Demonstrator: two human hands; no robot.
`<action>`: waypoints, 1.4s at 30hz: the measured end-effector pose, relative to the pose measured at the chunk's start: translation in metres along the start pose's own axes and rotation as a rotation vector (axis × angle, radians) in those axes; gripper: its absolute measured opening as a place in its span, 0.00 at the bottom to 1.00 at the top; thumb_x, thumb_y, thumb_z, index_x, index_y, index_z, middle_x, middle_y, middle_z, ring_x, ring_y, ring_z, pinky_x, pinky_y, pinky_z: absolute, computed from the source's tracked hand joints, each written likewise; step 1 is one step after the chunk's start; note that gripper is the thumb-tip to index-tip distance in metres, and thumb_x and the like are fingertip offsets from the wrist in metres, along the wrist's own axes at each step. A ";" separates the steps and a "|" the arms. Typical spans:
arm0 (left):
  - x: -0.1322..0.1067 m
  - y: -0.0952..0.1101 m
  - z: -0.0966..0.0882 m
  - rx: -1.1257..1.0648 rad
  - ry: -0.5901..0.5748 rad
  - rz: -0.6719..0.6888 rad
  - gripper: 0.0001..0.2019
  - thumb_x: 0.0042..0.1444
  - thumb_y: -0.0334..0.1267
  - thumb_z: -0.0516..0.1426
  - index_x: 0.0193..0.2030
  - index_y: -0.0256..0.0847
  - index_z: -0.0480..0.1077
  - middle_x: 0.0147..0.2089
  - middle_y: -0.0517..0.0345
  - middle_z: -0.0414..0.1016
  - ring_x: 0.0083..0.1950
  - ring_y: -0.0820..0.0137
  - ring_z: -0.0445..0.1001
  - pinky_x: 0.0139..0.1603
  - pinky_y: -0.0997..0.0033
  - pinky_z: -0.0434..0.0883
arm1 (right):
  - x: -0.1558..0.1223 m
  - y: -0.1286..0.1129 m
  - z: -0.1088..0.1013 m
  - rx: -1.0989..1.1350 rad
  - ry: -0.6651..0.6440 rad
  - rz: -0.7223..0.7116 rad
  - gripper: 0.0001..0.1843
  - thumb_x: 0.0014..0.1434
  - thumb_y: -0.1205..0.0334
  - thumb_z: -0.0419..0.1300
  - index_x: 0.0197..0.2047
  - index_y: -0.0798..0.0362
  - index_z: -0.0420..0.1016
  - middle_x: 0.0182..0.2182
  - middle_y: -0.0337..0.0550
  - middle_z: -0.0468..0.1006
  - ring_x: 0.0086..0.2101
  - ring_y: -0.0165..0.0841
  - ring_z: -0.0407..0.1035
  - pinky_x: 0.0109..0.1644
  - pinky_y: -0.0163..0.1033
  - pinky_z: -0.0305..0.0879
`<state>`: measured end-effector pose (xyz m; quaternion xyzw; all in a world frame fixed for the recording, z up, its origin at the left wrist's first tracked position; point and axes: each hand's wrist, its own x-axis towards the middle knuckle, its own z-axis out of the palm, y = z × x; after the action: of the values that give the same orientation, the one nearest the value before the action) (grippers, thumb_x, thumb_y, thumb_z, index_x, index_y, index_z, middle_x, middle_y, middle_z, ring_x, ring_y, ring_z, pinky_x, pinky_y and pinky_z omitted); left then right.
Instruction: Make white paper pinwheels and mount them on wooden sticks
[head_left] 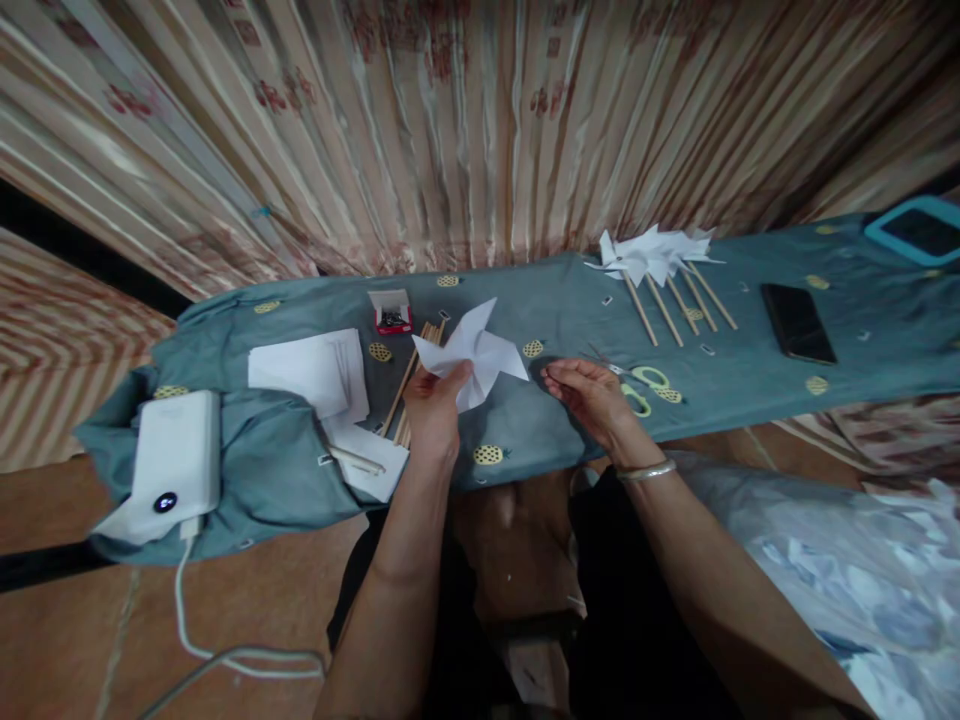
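Note:
My left hand [436, 400] is closed on a white folded paper pinwheel [474, 352] and holds it up above the blue-grey cloth [525, 300] that covers the table. My right hand [589, 392] hovers just right of it, fingertips pinched together on something too small to make out. A bundle of wooden sticks [409, 385] lies behind my left hand. Scissors with pale green handles [645, 385] rest on the cloth beside my right hand.
Finished pinwheels on sticks [660, 270] lie at the back right. A small red box of pins [392, 312], white paper sheets [311, 372], a white power bank [176, 462] with cable, a black phone [797, 322], a teal-cased tablet [919, 230]. Curtain behind.

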<state>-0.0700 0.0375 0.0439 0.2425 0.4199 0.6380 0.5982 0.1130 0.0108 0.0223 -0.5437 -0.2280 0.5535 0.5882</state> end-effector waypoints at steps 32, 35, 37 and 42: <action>0.007 -0.043 0.007 0.276 -0.124 0.043 0.13 0.37 0.36 0.68 0.33 0.38 0.78 0.33 0.58 0.81 0.37 0.64 0.79 0.45 0.63 0.74 | -0.004 0.001 -0.041 -1.108 -0.185 -0.625 0.08 0.58 0.64 0.60 0.36 0.50 0.81 0.35 0.44 0.83 0.34 0.38 0.76 0.42 0.43 0.71; 0.006 -0.045 0.007 0.299 -0.121 0.029 0.13 0.37 0.37 0.68 0.32 0.38 0.77 0.33 0.57 0.81 0.37 0.64 0.79 0.44 0.62 0.74 | -0.004 0.000 -0.039 -1.138 -0.182 -0.612 0.07 0.57 0.63 0.60 0.33 0.50 0.80 0.32 0.44 0.82 0.33 0.38 0.75 0.41 0.42 0.69; 0.005 -0.044 0.007 0.304 -0.127 0.028 0.14 0.36 0.38 0.69 0.33 0.38 0.77 0.33 0.57 0.81 0.37 0.64 0.79 0.44 0.61 0.74 | -0.005 0.000 -0.037 -1.176 -0.186 -0.617 0.07 0.57 0.64 0.59 0.32 0.50 0.80 0.31 0.44 0.81 0.34 0.38 0.75 0.41 0.42 0.68; 0.003 -0.042 0.010 0.285 -0.132 0.029 0.12 0.37 0.36 0.68 0.31 0.39 0.78 0.33 0.57 0.81 0.37 0.65 0.78 0.43 0.62 0.75 | -0.005 0.002 -0.033 -1.257 -0.214 -0.645 0.08 0.59 0.64 0.57 0.32 0.51 0.78 0.32 0.45 0.80 0.36 0.40 0.74 0.44 0.44 0.67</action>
<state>-0.0389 0.0397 0.0139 0.3723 0.4626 0.5633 0.5745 0.1398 -0.0073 0.0124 -0.6282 -0.7097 0.1663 0.2722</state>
